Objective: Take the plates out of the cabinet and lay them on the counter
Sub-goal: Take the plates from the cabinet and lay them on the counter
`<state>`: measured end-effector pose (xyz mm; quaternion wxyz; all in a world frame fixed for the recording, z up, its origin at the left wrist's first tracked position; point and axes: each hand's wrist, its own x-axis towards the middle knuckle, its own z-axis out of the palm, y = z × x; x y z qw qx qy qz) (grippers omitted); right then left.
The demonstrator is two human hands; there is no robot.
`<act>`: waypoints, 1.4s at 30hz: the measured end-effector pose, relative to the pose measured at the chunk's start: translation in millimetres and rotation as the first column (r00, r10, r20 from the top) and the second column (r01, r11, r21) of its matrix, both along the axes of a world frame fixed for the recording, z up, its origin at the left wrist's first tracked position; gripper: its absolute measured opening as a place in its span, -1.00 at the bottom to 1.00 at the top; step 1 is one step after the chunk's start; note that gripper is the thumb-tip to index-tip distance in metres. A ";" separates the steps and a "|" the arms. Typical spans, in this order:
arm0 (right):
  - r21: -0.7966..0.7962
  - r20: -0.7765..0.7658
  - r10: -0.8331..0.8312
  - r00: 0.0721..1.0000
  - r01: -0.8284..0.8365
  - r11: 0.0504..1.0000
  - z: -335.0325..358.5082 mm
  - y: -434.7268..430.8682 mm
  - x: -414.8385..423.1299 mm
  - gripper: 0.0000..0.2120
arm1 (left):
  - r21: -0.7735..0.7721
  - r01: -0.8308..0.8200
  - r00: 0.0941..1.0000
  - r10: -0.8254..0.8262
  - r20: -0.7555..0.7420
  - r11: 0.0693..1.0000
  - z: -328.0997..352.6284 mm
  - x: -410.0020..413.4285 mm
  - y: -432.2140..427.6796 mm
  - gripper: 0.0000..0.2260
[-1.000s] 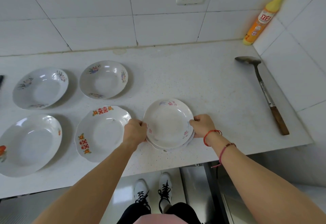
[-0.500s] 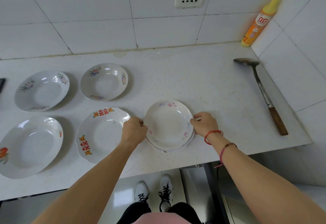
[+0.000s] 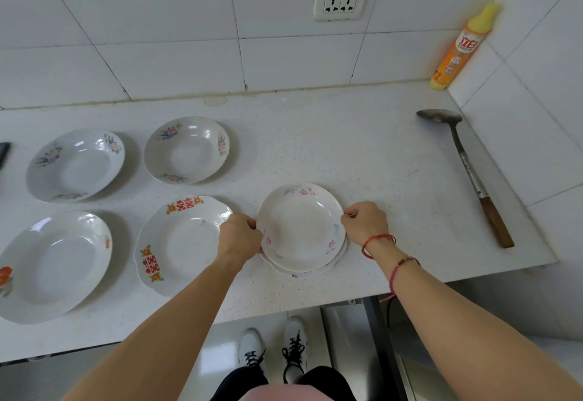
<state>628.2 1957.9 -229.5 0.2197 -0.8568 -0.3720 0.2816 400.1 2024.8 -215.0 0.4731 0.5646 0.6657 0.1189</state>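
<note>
Pinches the top plate (image 3: pixel 299 227) by opposite rims: left grip (image 3: pixel 241 235) on its left edge, right grip (image 3: pixel 366 224) on its right edge, both curled tight over the rim. Rests on at least one lower plate (image 3: pixel 304 272), seen only as a sliver of rim at the near side; cannot tell how many more lie beneath. Stands as a small stack on the surface (image 3: pixel 362 154), near the front edge and straight ahead of the body.

Looks like the start of lifting the top plate off the stack to lay it down alone. Round, so no long axis to mind. Held evenly, with neither grip nearer than the other.

Hemmed in on the left by the red-lettered plate (image 3: pixel 183 239), just beside the stack, with the left grip's knuckles over its right rim in this view. Beyond that, three more already laid out: far-middle plate (image 3: pixel 187 150), far-left plate (image 3: pixel 75 164), near-left plate (image 3: pixel 53 265).

Leaves open room behind and to the right — bare surface back to the tiled wall (image 3: pixel 157 53) and across to the spatula (image 3: pixel 467 176), lying along the right side with its handle toward the front. Detergent bottle (image 3: pixel 457 50) in the far right corner, well apart.

Probably calls for a straight lift, then a carry back or rightward — clear of the lower plate's rim and away from the front edge, for fear of a drop to the floor.
</note>
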 end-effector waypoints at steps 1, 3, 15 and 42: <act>0.004 0.000 0.004 1.000 -0.004 1.000 1.5 0.5 -0.6 -0.63 | -0.003 -0.004 1.000 0.004 0.002 1.000 0.0 0.7 0.0 -0.77; 0.007 0.002 0.010 1.000 -0.010 1.000 3.7 0.8 -1.4 -0.59 | -0.004 -0.007 1.000 0.007 0.002 1.000 -0.9 1.1 0.3 -0.77; 0.094 -0.004 -0.035 0.999 0.035 0.995 19.1 29.6 7.4 -0.78 | 0.034 -0.059 0.997 0.057 0.048 0.998 18.9 6.8 33.8 -0.76; 0.102 -0.039 0.008 0.999 -0.004 0.995 10.0 185.5 37.7 -0.81 | 0.162 -0.014 1.000 0.017 -0.021 0.987 -11.7 59.1 190.0 -0.82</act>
